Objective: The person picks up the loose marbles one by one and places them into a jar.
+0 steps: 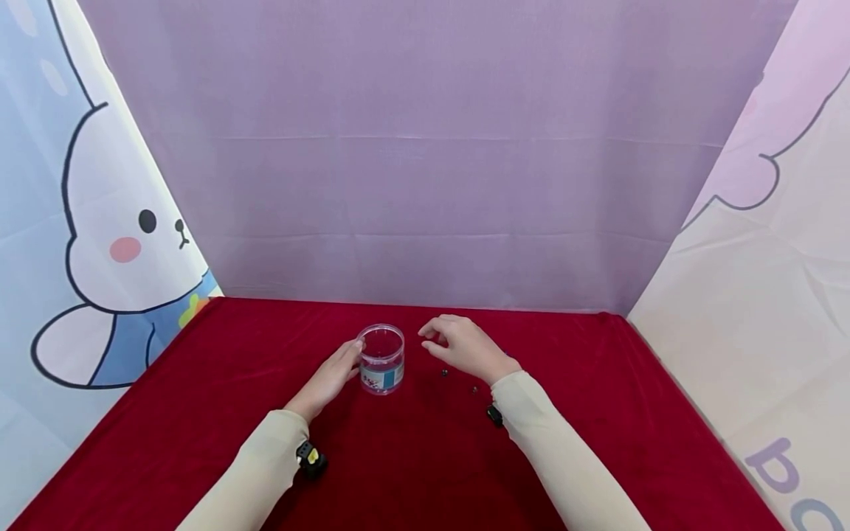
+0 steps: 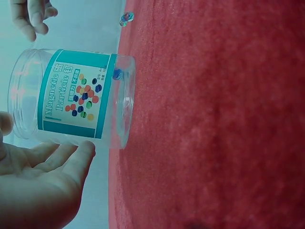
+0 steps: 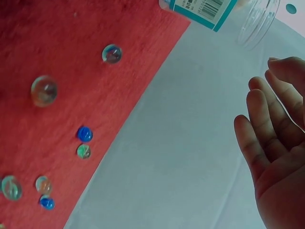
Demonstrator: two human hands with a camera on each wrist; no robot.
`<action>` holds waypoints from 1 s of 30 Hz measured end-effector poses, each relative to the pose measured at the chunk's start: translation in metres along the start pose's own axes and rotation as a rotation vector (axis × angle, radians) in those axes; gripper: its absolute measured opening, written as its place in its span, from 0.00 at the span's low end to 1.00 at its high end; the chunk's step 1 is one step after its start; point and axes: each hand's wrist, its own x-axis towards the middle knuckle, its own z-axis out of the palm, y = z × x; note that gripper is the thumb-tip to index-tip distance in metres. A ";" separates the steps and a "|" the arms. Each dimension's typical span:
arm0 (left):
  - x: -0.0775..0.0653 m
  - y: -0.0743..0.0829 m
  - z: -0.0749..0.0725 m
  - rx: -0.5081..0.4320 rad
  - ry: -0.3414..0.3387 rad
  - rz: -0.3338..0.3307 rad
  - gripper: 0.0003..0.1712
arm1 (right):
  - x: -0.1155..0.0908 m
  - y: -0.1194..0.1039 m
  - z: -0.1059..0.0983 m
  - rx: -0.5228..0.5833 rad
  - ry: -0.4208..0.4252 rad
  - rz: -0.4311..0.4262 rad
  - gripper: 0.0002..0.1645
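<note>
A clear plastic jar (image 1: 381, 361) with a teal label and no lid stands upright on the red cloth. Its label (image 2: 76, 95) reads "Magnetic Particle". My left hand (image 1: 332, 376) holds the jar's left side, thumb by the rim and fingertips against the wall. Low in the jar, a blue marble (image 2: 117, 74) shows through the plastic. To the right of the jar, my right hand (image 1: 468, 346) hovers above the cloth, fingers loosely bent; I see nothing in it. Below that hand lie glass marbles, among them a clear one (image 3: 44, 90), a swirled one (image 3: 112, 54) and a blue one (image 3: 85, 134).
Red cloth (image 1: 398, 472) covers the tabletop. Behind it hangs a lilac curtain (image 1: 425, 162), with a rabbit-print sheet (image 1: 119, 221) at left and a pale printed sheet (image 1: 764, 310) at right. Each wrist wears a small black camera (image 1: 311, 459).
</note>
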 end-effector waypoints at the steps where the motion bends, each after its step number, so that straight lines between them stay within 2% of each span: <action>1: 0.000 0.000 0.000 -0.002 -0.002 -0.001 0.38 | -0.001 0.001 0.000 -0.003 0.000 0.000 0.15; 20: 0.001 -0.002 -0.001 0.014 0.001 -0.008 0.38 | -0.030 0.028 -0.012 -0.019 -0.023 0.061 0.13; 30: 0.001 -0.001 -0.001 0.005 -0.007 -0.015 0.38 | -0.045 0.041 -0.017 -0.018 -0.020 0.055 0.11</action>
